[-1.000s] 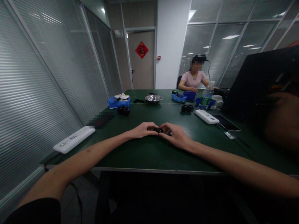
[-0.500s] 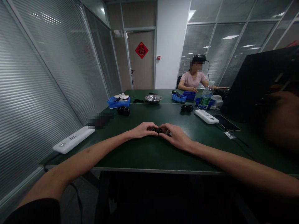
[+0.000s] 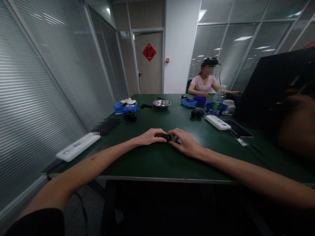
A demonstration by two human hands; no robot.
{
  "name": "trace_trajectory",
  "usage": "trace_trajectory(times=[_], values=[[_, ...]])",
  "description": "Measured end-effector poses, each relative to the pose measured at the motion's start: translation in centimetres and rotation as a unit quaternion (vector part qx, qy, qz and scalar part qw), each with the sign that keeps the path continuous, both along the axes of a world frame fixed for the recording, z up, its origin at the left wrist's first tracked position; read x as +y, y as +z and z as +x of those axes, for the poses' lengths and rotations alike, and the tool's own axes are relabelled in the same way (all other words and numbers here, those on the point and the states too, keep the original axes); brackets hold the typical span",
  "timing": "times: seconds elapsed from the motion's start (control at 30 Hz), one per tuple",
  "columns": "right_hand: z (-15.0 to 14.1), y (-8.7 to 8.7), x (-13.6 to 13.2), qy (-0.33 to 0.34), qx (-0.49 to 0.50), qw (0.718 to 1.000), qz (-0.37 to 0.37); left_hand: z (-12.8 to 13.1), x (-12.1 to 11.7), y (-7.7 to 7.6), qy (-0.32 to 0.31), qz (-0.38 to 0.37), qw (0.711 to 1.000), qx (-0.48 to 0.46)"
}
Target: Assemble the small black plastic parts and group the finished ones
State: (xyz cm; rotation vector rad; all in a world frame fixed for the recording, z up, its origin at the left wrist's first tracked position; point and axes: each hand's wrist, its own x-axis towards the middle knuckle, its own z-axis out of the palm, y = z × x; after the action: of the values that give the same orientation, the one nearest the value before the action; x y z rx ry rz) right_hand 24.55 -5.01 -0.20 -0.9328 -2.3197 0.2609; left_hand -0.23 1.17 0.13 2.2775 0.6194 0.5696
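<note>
My left hand (image 3: 153,136) is closed around a small black rounded part (image 3: 167,137) just above the middle of the green table. Its fingers cover the left portion of that part. From the other side my right hand (image 3: 185,141) pinches at the part's right end, index finger above and thumb below, with a gap behind the fingertips. The part is dark and mostly hidden, so its exact kind does not show.
Black ring-shaped parts (image 3: 130,116) lie at left, similar ones (image 3: 197,113) at right. Beyond stand a steel bowl (image 3: 161,104), blue baskets (image 3: 188,103) and a water bottle (image 3: 217,102). White power banks (image 3: 78,147) flank the table (image 3: 147,164). A co-worker (image 3: 203,84) sits opposite.
My right fingers have shifted slightly at the black part's end, showing a little more of it. My left hand keeps almost the same place.
</note>
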Motion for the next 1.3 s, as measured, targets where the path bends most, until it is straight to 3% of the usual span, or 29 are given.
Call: trace_trajectory(times=[0.5,0.77,1.3], values=[[0.02,0.13,-0.16,-0.021,0.002,1.0,-0.012,-0.05,-0.06,0.11,0.0,-0.004,1.0,0.007],[-0.04,0.27,-0.18,-0.011,-0.002,1.0,-0.013,-0.14,0.48,-0.56,-0.003,-0.004,1.0,-0.006],[0.08,0.33,-0.16,-0.028,-0.028,0.999,-0.019,-0.1,-0.05,0.06,-0.002,-0.002,1.0,0.009]])
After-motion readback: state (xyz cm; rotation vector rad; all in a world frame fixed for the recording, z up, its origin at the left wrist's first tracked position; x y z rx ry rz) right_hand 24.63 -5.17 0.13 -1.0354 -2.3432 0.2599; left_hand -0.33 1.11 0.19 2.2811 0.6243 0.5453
